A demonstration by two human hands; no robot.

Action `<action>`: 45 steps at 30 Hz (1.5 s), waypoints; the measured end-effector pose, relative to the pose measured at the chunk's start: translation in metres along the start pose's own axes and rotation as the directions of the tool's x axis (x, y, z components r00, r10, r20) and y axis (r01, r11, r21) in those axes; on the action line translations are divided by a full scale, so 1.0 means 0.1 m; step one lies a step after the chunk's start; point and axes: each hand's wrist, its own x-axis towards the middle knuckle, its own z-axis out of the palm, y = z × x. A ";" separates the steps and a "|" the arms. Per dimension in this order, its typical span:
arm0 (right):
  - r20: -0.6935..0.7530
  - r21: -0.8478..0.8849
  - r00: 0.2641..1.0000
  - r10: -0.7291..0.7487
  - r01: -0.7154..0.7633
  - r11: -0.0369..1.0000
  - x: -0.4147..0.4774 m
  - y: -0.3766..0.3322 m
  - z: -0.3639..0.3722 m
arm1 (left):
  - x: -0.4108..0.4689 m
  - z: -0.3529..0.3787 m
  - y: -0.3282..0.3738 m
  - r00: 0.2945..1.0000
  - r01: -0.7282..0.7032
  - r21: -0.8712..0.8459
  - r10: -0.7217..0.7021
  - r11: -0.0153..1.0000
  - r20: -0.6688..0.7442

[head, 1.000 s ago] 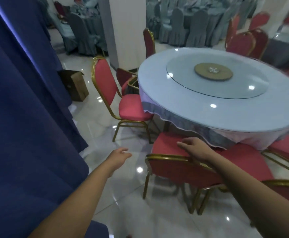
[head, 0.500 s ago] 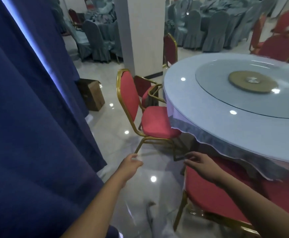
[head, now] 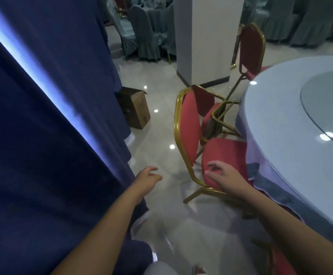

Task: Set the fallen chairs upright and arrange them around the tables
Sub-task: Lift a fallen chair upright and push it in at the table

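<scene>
Scanning from my left, I have a dark blue curtain (head: 42, 135) filling that side, with a cardboard box (head: 135, 108) on the floor at its far edge. My left hand (head: 146, 179) hangs over the tiled floor just beside the curtain, fingers loosely curled and holding nothing.

Next comes a red chair (head: 188, 126) with a gold frame, standing on its legs with its backrest toward the curtain. Behind it lies a fallen chair (head: 204, 101), tipped over with its gold frame jutting out, wedged between the standing one and whatever is to its right.

My right hand (head: 224, 177) sits over the front of the standing chair's seat, fingers slack and bent, gripping nothing. I cannot tell whether the fingertips touch the cushion.

Further right, the round counter (head: 280, 126) under its pale cloth overlaps that seat's inner edge. Another upright chair (head: 252, 46) stands beyond, near the white pillar (head: 201, 36).

As I read it, the near chair is already set in place, so the job in hand is getting to the tipped one. That calls for steering both hands past the backrest, taking a firm hold of the gold frame and drawing it clear of the cloth before swinging it onto its legs. Space looks tight, so I may have to slide the standing chair aside first.
</scene>
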 end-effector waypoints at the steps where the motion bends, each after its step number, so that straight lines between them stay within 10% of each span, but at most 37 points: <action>1: -0.003 0.009 1.000 -0.002 0.002 1.000 0.20 -0.10 0.04 | 0.18 -0.07 0.05 1.000 0.003 -0.004 -0.003 1.000 0.011; 15: -0.146 0.165 0.989 -0.037 0.061 0.984 3.26 -1.75 0.52 | 3.22 -1.57 1.78 0.983 -0.172 -0.037 0.175 0.984 0.065; 45: -0.170 0.275 0.866 0.470 -0.417 0.867 9.79 -1.17 -0.36 | 9.66 -3.05 4.41 0.957 -0.131 0.298 0.042 0.946 0.288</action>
